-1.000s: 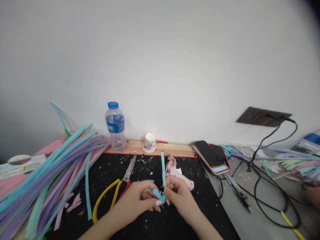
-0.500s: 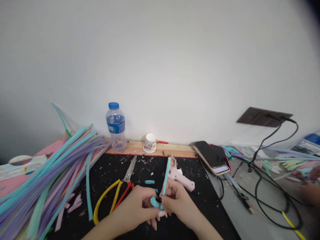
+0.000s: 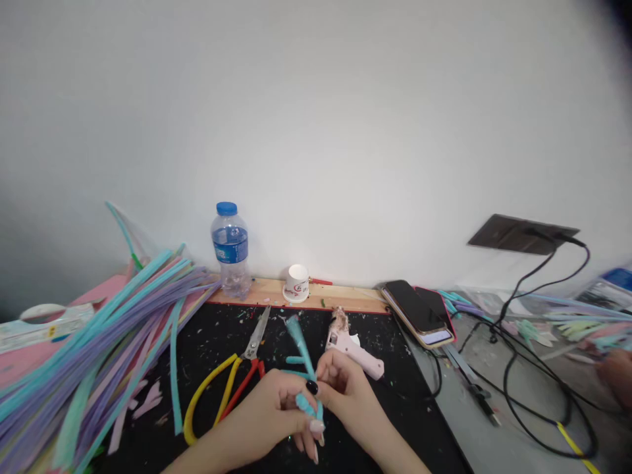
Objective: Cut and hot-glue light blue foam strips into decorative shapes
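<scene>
My left hand [image 3: 289, 401] is closed on a turquoise pipe cleaner [image 3: 305, 352], near a short bent or coiled part between thumb and fingers. Against it, my right hand [image 3: 340, 388] pinches the same pipe cleaner; its free end points up and away, slightly smeared by motion. Just beyond the fingers lies a short cut turquoise piece [image 3: 295, 360] on the black mat. Scissors [image 3: 254, 349] with yellow and red handles rest open left of my hands. Behind my right hand sits a pale pink glue gun [image 3: 353, 349]. How the bent part is joined is hidden by my fingers.
Many pastel pipe cleaners [image 3: 133, 336] are heaped at the left. A water bottle [image 3: 230, 250] and paper cup [image 3: 297, 283] stand along the wall. Phones [image 3: 417, 309] and black cables [image 3: 513, 355] lie at the right, where another person's hand [image 3: 615, 375] shows at the edge.
The free end of the pipe cleaner has swung left, from nearly upright beside the glue gun to leaning left. Both hands stay close together, with fingers slightly shifted.
</scene>
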### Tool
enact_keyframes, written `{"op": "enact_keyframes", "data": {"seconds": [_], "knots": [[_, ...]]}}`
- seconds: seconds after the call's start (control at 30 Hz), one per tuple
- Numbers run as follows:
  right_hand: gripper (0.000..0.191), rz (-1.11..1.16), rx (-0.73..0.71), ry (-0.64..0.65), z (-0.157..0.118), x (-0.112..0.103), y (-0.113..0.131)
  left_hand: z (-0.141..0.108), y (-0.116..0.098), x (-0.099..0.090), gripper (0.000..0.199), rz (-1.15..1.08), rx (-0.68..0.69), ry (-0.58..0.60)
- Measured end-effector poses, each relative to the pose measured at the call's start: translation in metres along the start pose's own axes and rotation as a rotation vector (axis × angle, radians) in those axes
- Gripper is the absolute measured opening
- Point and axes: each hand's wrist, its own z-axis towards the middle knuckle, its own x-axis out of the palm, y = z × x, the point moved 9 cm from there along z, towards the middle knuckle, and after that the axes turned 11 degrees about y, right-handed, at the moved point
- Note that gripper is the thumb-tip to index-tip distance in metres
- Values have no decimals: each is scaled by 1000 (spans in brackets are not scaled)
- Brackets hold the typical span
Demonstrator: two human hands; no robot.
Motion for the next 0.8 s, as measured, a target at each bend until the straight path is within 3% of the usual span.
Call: {"op": "enact_keyframes", "data": {"seconds": [0.13, 0.27, 0.33, 0.43, 0.53, 0.67, 0.8], "knots": [[16, -264, -215, -155, -11, -9, 25, 1, -4, -10, 9, -60, 88, -23], [40, -596, -431, -8, -20, 13, 52, -2, -12, -19, 13, -75, 157, -83], [40, -669, -472, 17, -22, 17, 57, -2, -13, -16, 17, -63, 139, -52], [36, -713, -508, -71, -25, 10, 59, -1, -10, -10, 23, -68, 102, 8], [34, -780, -537, -145, -27, 4, 61, 0, -9, -14, 23, -69, 111, -12], [36, -850, -584, -102, -28, 10, 64, 1, -8, -21, 22, -51, 103, -64], [37, -853, -595, -49, -27, 15, 67, 1, -3, -17, 22, -83, 43, -44]]}}
